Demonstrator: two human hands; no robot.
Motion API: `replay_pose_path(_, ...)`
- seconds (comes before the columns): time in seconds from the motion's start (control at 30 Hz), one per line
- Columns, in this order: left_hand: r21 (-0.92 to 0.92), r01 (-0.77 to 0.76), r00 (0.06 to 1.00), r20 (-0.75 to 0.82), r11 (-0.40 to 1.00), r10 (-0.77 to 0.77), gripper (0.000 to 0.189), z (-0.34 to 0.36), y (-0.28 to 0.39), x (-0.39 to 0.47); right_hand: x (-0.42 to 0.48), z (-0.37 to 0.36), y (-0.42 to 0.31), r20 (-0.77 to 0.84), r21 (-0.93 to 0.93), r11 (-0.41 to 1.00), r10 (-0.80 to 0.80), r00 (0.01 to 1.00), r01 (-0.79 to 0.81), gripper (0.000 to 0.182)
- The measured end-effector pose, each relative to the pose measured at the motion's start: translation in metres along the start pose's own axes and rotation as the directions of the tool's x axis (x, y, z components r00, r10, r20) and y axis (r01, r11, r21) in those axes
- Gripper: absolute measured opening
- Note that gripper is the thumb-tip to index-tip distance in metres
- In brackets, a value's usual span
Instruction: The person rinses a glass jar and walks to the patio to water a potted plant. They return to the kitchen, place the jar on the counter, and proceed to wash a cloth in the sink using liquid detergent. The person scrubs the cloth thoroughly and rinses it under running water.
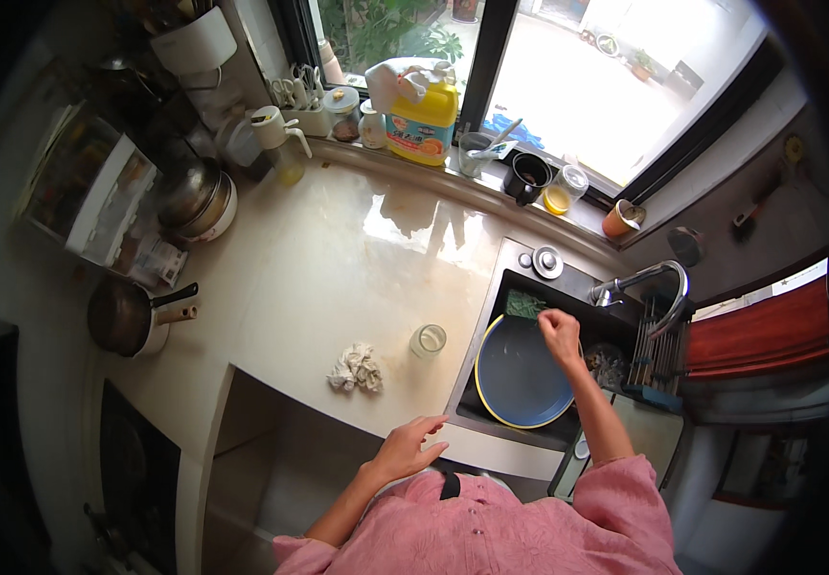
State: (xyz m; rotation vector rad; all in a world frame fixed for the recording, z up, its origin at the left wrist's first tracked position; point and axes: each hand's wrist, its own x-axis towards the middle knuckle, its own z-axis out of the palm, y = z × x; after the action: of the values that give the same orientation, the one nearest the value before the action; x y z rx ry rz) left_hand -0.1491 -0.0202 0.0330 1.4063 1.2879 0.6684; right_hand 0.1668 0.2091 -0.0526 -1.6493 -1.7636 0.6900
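My right hand (560,335) is above the rim of a blue basin (525,374) with a yellow edge, which sits in the dark sink (468,402). Its fingers are bunched beside a green scouring pad (524,304) at the sink's far side; whether they pinch anything, I cannot tell. My left hand (414,447) hovers at the counter's front edge, fingers apart and holding nothing. On the counter, left of the sink, stands an empty-looking glass jar (428,341). A crumpled whitish cloth (355,368) lies to the left of that jar.
A curved chrome faucet (644,277) rises behind the sink, near a metal rack (650,345). Along the windowsill stand a yellow detergent jug (423,126), a black mug (527,177) and several jars. Pots (123,316) and an oil bottle (286,154) occupy the counter's left side.
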Motion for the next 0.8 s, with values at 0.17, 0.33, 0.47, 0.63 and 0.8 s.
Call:
replay_pose_path(0.17, 0.053, -0.036, 0.998, 0.059, 0.998, 0.033, 0.046, 0.018, 0.007, -0.006, -0.068, -0.036, 0.014, 0.005, 0.271, 0.938, 0.222, 0.975, -0.215, 0.009)
replay_pose_path(0.33, 0.095, -0.131, 0.985, 0.124, 0.987, 0.119, 0.046, 0.04, 0.022, -0.004, -0.125, -0.071, 0.042, 0.046, 0.6, 0.713, 0.422, 0.906, -0.363, 0.005)
replay_pose_path(0.47, 0.118, -0.193, 0.976, 0.126, 0.974, 0.178, 0.046, 0.056, 0.033, -0.003, -0.154, -0.095, 0.022, 0.083, 0.679, 0.581, 0.546, 0.834, -0.448, 0.01)
replay_pose_path(0.63, 0.195, -0.256, 0.964, 0.124, 0.947, 0.235, 0.046, 0.068, 0.048, 0.0, -0.174, -0.115, 0.017, -0.157, 0.635, 0.719, 0.478, 0.864, -0.283, 0.024)
replay_pose_path(0.8, 0.205, -0.246, 0.966, 0.131, 0.947, 0.223, 0.045, 0.074, 0.063, -0.007, -0.177, -0.113, 0.004, -0.244, 0.723, 0.675, 0.449, 0.86, -0.147, 0.028)
